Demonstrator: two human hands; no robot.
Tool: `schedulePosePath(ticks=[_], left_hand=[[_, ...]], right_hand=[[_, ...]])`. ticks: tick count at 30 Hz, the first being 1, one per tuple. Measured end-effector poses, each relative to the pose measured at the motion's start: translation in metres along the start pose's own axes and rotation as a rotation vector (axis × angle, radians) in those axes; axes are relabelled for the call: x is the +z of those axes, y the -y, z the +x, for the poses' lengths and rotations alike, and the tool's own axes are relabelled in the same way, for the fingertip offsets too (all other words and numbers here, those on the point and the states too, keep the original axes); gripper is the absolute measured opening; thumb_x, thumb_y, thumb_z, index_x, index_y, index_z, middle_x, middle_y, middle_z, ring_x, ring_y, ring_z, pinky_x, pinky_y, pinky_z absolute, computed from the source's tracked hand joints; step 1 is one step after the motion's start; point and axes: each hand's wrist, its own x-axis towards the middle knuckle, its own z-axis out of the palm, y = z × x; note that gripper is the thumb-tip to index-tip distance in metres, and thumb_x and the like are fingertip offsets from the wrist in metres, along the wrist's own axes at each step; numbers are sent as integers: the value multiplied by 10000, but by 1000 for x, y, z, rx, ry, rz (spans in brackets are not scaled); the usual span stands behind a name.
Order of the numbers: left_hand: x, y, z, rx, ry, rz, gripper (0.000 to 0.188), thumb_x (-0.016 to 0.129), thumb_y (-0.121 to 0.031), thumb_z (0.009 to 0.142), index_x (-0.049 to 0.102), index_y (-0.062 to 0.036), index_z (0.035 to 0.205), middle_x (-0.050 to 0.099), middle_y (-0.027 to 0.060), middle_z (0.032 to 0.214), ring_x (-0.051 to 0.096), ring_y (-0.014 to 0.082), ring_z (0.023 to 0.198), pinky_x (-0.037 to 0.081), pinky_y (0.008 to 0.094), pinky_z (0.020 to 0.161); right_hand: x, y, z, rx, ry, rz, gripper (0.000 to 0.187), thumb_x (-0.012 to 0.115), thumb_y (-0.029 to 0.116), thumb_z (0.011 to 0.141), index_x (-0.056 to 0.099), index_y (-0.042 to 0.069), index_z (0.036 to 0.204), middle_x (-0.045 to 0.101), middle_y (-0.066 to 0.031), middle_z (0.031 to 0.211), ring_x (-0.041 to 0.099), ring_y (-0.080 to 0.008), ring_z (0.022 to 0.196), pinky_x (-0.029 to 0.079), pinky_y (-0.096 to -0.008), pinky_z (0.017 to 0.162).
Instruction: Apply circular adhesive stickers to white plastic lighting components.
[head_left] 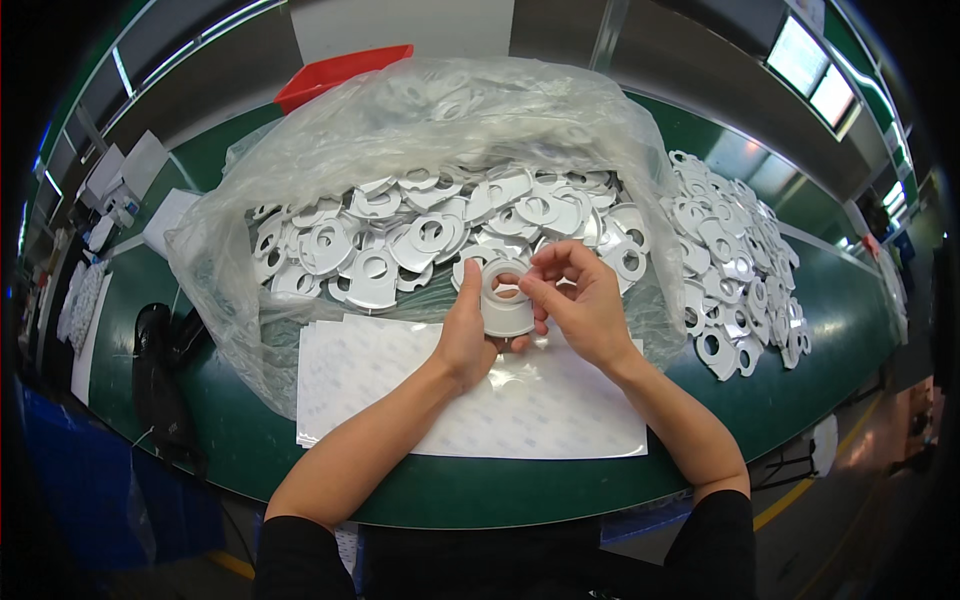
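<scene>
1. A white piece with a round hole [508,322] is at the centre of the frame, held up above the front edge of the heap, its wide end toward the bottom of the frame.
2. The left hand [465,338] is clamped on this piece, thumb along its left edge and fingers passing underneath.
3. The right hand [590,308] is at the piece's right side, thumb and forefinger bent together at the ring around the hole; whether they pinch the ring or only touch it, I cannot tell.
4. The two hands are close together, one on each side of the piece.
5. Below them, at lower centre, lies a stack of whitish, shiny sheets [400,395], its edges slightly uneven.
6. Across the upper centre, a large clear plastic bag [430,115] gapes toward the person, with a heap of similar pieces [365,240] in its mouth.
7. A second pile [735,255] of such pieces lies right of the bag.
8. A red bin [345,76] is behind the bag, upper left.
9. A black object [160,390] rests at the left on the green table [450,495].
</scene>
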Motion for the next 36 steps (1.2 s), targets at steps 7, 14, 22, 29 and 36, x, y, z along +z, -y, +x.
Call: schedulePosePath(ticks=[7, 14, 22, 29, 36], left_hand=[[-1, 2, 1, 6, -12, -18, 604, 211, -600, 938, 513, -85, 1032, 580, 89, 817, 584, 176, 699, 397, 254, 517], [2, -1, 0, 51, -16, 47, 202, 402, -190, 896, 486, -46, 1011, 585, 87, 811, 595, 170, 670, 393, 246, 461], [3, 0, -2, 49, -79, 40, 223, 415, -139, 882, 460, -77, 1090, 569, 69, 902, 573, 155, 711, 404, 253, 484], [3, 0, -3, 65, -92, 35, 281, 417, -136, 883, 418, -94, 1160, 566, 89, 920, 568, 178, 718, 403, 262, 487], [3, 0, -3, 89, -53, 56, 309, 370, -140, 885, 366, -83, 1189, 580, 135, 852, 587, 202, 675, 412, 263, 480]], right_hand=[[1, 0, 0, -1, -3, -28, 199, 645, 31, 836, 522, -16, 986, 582, -69, 805, 549, -88, 566, 455, -207, 463], [4, -2, -2, -71, -28, -76, 179, 638, 41, 835, 534, -12, 970, 596, -69, 797, 526, -63, 516, 433, -192, 441], [-7, -9, 2, -683, -65, -768, 280, 652, -22, 659, 602, 34, 929, 613, -74, 792, 607, -223, 815, 487, -295, 613], [-10, -2, 0, -947, -71, -1109, 412, 647, 14, 549, 613, 72, 956, 645, -76, 894, 581, -266, 924, 487, -341, 727], [-7, 5, 3, -644, -220, -910, 292, 629, 3, 737, 630, 4, 1028, 651, -85, 1057, 569, -243, 924, 470, -313, 757]])
